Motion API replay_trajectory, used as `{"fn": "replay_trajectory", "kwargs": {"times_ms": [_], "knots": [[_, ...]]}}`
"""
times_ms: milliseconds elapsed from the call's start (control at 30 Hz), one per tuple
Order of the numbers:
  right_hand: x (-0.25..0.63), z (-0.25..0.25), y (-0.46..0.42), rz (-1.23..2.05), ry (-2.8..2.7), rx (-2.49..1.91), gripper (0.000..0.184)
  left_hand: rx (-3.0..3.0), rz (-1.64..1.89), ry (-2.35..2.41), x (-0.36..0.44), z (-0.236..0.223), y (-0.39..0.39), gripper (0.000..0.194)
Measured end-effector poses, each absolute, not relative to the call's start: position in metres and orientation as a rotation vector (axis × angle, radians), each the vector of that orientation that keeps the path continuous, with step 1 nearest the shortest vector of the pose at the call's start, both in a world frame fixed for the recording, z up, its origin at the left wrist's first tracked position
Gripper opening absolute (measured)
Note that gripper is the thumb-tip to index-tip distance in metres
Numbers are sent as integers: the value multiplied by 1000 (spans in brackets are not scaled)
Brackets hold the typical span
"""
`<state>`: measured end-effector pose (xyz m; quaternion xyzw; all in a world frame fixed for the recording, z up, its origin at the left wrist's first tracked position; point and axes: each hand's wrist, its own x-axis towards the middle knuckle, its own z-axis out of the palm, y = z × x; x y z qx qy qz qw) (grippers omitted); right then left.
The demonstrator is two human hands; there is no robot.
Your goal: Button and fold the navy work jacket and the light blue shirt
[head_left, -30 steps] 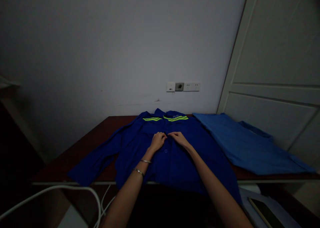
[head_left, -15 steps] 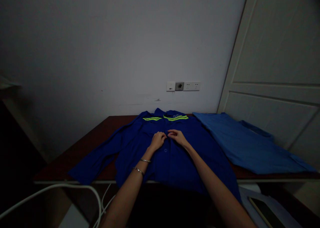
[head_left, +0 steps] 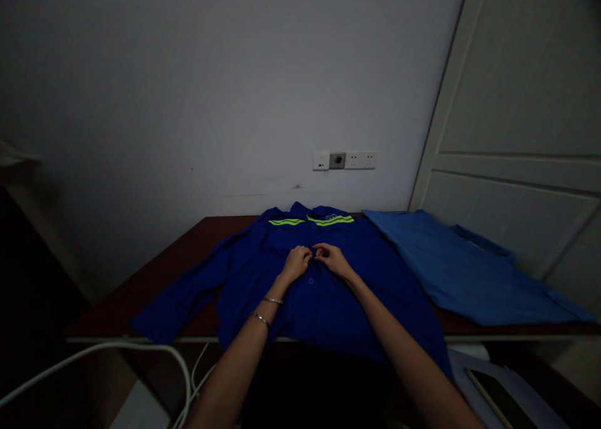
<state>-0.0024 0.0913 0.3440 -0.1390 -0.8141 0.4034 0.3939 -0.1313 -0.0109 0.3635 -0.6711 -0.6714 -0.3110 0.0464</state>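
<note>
A dark blue work shirt (head_left: 347,310) with yellow-green stripes across the chest lies spread on the table, its collar toward the wall. At mid-front, my left hand (head_left: 297,261) pinches the edge of the front opening. Close beside it, my right hand (head_left: 331,260) has thumb and fingertips closed on the same opening. Whatever small piece lies between the fingertips is too dark to make out. Just below my hands a button (head_left: 310,281) shows on the front strip. Two bracelets sit on my left wrist.
A lighter blue garment (head_left: 469,279) lies on the table (head_left: 154,272) at the right. Wall sockets (head_left: 360,160) are behind, and a pale panelled door (head_left: 516,163) stands at right. A white cable (head_left: 141,346) loops at front left. A phone (head_left: 500,397) rests below the table edge.
Both hands stay at the same spot on the shirt's front. The fingers shift slightly, and a bit of dark cloth now stands up between them.
</note>
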Motion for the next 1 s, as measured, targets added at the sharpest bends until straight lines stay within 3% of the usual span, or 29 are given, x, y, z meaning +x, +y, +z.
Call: {"fn": "replay_trajectory", "kwargs": {"times_ms": [167,367,733,1000], "knots": [[-1,346,89,983,-2061,-364,34,-2094,-999,-2037,-133,365,-12,20],[1,352,82,939,-2052,-402,34,-1885,-1316,-2110,-132,374,-14,18],[5,360,77,910,-2044,-466,33,-1863,-1411,-2241,-134,367,-6,12],[3,359,79,1025,-2022,-461,34,-1849,-1267,-2373,-135,373,-12,15]]}}
